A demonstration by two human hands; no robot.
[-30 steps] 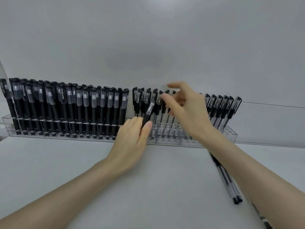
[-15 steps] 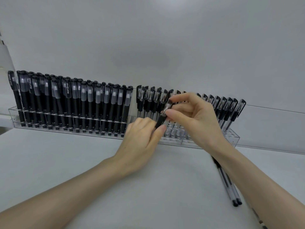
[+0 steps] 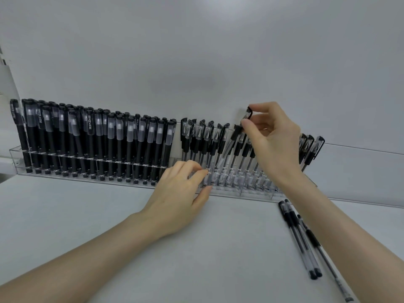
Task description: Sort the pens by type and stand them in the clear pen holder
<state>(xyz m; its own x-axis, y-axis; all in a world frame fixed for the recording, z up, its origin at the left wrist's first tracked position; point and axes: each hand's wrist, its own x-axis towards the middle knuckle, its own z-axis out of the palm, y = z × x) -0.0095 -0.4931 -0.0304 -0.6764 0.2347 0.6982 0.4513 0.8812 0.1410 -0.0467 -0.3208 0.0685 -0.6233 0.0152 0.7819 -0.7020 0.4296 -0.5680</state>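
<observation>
Right hand (image 3: 273, 141) pinches a black-capped clear pen (image 3: 248, 114); left hand (image 3: 177, 193), perhaps pinching its tip, must steer it into the clear plastic holder (image 3: 14, 157).

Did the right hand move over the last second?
Yes. The right hand, pinching a pen, rose above the caps of the standing pens and drifted rightward along the clear pen holder.

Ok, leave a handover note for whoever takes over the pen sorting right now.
Right hand: pinches the cap of a tilted clear-barrel pen at the clear pen holder.
Left hand: pinches its lower end at the holder's front.
Done: black-barrel pens stand at left, clear-barrel ones at right.
Left: seat this pen, then stand the loose pens lying on the table at right.
</observation>
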